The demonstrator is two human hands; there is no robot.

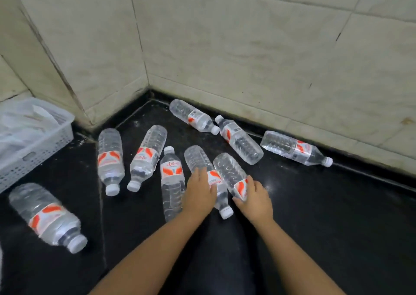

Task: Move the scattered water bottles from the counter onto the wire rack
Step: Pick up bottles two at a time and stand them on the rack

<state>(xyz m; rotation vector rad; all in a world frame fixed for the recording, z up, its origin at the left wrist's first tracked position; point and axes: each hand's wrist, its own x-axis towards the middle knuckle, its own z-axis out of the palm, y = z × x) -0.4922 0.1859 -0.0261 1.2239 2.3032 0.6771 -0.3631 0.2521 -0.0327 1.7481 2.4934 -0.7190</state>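
Several clear water bottles with red-and-white labels and white caps lie on their sides across the black counter [315, 204]. My left hand [199, 191] lies over the middle of one bottle [198, 159] whose cap points toward me. My right hand [254, 199] grips the label end of the bottle beside it [229, 171], fingers curled round it. Other bottles lie at the left [110, 157], [147, 155], in the centre [172, 182], near the back wall [193, 116], [240, 140], [295, 148], and at the front left [47, 216]. No wire rack is in view.
A white perforated plastic basket [38, 146] holding plastic bags stands at the left edge of the counter. Tiled walls close the corner behind the bottles. Bare black counter stretches to the right and toward me.
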